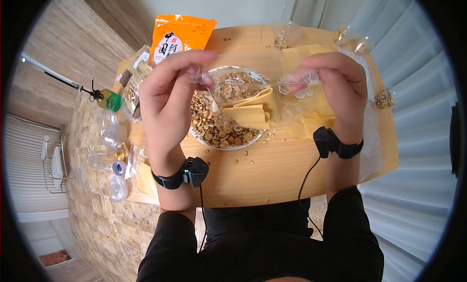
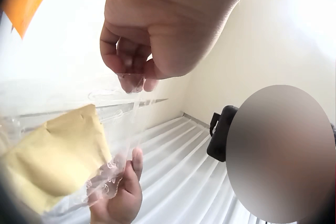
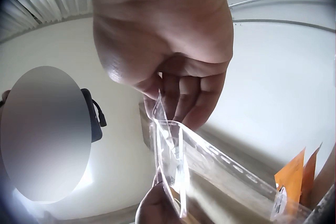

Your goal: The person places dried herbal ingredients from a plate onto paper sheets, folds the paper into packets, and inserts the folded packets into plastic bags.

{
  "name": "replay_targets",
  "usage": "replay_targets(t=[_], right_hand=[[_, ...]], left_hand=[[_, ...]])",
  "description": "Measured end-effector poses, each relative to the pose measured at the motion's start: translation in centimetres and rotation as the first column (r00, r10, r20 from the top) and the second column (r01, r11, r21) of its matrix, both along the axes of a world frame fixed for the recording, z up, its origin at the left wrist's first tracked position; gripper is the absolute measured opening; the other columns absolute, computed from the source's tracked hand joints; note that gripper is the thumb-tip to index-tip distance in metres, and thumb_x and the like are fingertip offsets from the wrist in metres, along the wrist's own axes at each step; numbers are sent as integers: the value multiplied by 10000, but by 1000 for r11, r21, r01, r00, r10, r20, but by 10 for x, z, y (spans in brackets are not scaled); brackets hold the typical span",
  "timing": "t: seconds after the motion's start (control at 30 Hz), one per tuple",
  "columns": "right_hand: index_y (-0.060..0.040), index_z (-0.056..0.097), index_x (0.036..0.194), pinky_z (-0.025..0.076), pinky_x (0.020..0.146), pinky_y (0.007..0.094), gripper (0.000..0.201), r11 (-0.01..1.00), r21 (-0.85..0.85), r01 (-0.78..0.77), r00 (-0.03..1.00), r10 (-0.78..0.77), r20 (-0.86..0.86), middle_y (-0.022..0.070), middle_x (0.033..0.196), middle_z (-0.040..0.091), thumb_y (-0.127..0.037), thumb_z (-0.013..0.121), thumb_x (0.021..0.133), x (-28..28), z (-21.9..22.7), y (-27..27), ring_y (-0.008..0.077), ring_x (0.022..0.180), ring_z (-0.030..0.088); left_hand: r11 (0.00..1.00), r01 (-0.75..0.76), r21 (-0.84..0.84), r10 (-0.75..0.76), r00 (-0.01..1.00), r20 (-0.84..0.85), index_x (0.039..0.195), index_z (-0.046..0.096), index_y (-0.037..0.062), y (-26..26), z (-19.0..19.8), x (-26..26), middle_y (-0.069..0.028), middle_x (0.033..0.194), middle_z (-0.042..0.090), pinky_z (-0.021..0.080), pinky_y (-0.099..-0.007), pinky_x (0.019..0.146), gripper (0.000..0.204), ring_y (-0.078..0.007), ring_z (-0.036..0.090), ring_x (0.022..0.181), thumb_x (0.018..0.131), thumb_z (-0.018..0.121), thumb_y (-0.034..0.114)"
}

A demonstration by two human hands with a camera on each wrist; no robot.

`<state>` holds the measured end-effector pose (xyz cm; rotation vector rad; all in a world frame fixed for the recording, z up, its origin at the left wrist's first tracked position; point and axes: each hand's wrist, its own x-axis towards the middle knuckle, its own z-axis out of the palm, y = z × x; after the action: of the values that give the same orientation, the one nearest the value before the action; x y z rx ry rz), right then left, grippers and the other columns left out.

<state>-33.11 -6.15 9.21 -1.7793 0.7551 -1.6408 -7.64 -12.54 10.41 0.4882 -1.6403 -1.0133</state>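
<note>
Two Hands, One Clear Bag, Drawn Wide Above a Loaded Plate

A person's bare hands suspend a clear bag (image 1: pixel 287 85) above a white plate (image 1: pixel 206 144) heaped with dried pieces (image 1: pixel 226 133). The left hand (image 1: pixel 170 97), raised over the plate's left side, pinches one end of the bag's upper edge between thumb and fingers; the right hand (image 1: pixel 338 82), out beyond the plate's right side, pinches the other end, near white petal outlines on the film. A folded yellow packet (image 1: pixel 253 114) shows through the plastic, in front of the plate's right half as seen from the head, and appears to sit inside the bag. Behind the plate and to its left stands an orange pouch (image 1: pixel 192 34); yellow sheets (image 1: pixel 316 126) lie to the plate's right, and loose crumbs (image 1: pixel 251 162) dot the table (image 1: pixel 233 180) on its near side.

Handling the bag well would seem to call for level, even pinches: enough pull to straighten the rim, not so much that thin film slips from the fingertips. The packet is best left to hang low, its folds clear of the rim. Lifting the bag's lower end well above the plate should avoid dragging pieces over the side. Whether the two layers at the rim are fully parted cannot be told, though the right wrist view shows more than one clear edge there.
</note>
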Motion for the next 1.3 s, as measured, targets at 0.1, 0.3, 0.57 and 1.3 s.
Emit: replay_targets(t=[0.1,0.3,0.57,1.3], right_hand=[[64,634,1049,557,695,265,268,994,-7,-113,993,113,44,176,932,677,-8,403,932,-2,0,-2,228,792,683],[68,621,1041,535,772,258,192,984,11,177,974,-174,-143,167,969,683,-47,536,913,9,5,3,192,871,675],[55,616,1014,545,713,257,200,961,276,9,999,-19,32,153,958,685,-121,569,933,15,-1,-3,195,815,688],[89,509,1177,528,605,284,475,980,159,-121,990,130,-51,186,888,656,-307,575,923,28,15,36,210,671,644]], left_hand=[[996,39,76,-30,994,-109,1017,624,-48,0,0,-1,-65,855,623,482,-226,676,193,-103,591,766,937,463,22],[992,-126,18,127,992,-7,964,601,-21,6,-3,-14,-46,856,621,459,-199,681,91,-80,581,772,881,574,-45],[999,-9,-31,7,996,-88,1259,382,46,7,-8,-27,-22,889,543,480,-221,727,473,-94,568,802,852,594,-67],[807,-187,560,245,969,-30,1027,548,58,131,-87,102,-12,963,594,491,-247,687,137,-100,582,829,976,514,182]])
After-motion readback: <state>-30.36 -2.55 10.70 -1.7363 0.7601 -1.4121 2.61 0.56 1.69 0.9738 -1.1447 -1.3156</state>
